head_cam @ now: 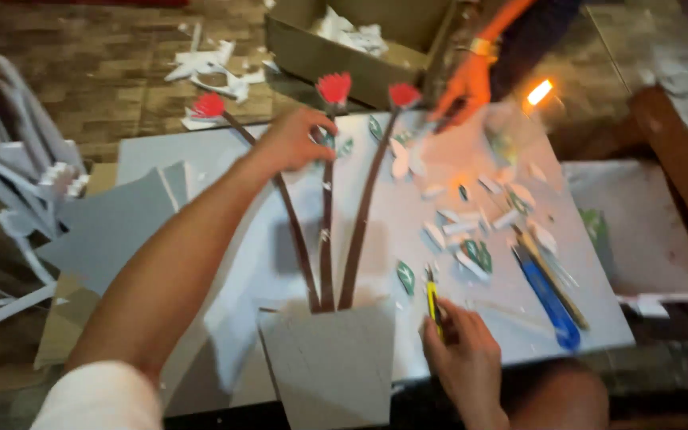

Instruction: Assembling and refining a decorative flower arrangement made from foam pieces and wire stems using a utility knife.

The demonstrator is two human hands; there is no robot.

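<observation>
A paper craft lies on a white board (201, 151): three brown stems (357, 231) with red flower heads (334, 86) rise out of a grey paper pot (332, 362). My left hand (292, 139) reaches far up and pinches at the middle stem just under its flower. My right hand (463, 354) rests at the board's near edge and grips a yellow utility knife (433, 301), blade end pointing away from me. Green paper leaves (405, 277) lie beside the stems.
Another person's hand (462, 91) reaches onto the board's far right corner near a small flame (539, 91). White scraps (459, 227), a blue cutter (547, 299) and a pencil lie on the right. A cardboard box (344, 56) stands behind; white cut strips (17, 159) pile left.
</observation>
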